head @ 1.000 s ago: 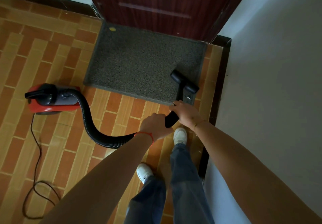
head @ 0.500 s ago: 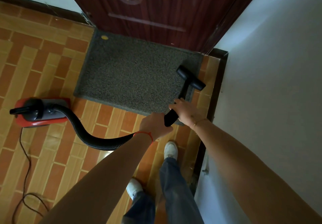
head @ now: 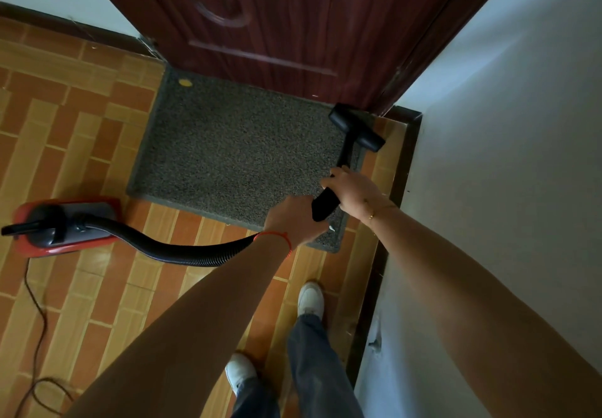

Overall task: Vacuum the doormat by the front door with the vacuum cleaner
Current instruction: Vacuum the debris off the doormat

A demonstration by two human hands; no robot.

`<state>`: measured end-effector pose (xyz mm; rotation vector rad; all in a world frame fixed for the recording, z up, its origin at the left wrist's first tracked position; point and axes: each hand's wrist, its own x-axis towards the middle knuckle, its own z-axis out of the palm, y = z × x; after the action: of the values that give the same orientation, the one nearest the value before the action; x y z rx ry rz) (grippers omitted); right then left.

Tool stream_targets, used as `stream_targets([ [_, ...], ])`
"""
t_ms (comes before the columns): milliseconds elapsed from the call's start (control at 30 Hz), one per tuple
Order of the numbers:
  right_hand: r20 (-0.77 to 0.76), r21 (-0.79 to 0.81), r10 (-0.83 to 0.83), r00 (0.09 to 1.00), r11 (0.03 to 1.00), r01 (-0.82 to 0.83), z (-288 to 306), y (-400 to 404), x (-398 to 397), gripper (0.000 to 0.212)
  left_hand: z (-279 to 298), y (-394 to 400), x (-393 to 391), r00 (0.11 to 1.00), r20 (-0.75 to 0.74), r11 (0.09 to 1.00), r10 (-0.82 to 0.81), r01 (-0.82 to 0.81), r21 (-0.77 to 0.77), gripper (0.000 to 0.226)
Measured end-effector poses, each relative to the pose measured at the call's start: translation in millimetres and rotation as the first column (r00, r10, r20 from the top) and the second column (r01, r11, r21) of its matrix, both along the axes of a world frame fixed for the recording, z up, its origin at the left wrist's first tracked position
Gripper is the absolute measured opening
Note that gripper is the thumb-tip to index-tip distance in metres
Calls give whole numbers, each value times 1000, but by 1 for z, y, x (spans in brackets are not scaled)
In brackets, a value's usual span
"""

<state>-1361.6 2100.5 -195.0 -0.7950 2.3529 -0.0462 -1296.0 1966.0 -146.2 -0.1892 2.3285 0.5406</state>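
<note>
You are gripping the black wand (head: 338, 170) with both hands: your right hand (head: 353, 189) is wrapping it higher up, your left hand (head: 293, 220) is closing around its lower end where the hose (head: 182, 253) joins. The nozzle (head: 356, 128) is sitting at the doormat (head: 234, 154)'s far right corner, close to the door (head: 293, 27) and the skirting (a tight spot). Pushing further is risking a knock against the door frame, and the light mat edge could be lifting under suction. The red vacuum cleaner (head: 65, 225) is trailing on your left; tugging the hose may tip it.
</note>
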Motion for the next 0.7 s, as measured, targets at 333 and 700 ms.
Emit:
stream_targets([
  [333, 38, -13, 48, 998, 999, -48, -3, -2, 13, 24, 4, -3, 16, 1000, -4, 1000, 2, -2, -1, 16],
  [700, 60, -16, 98, 993, 995, -97, 9, -36, 99, 28, 23, -36, 99, 999, 46, 999, -28, 30, -41, 17],
])
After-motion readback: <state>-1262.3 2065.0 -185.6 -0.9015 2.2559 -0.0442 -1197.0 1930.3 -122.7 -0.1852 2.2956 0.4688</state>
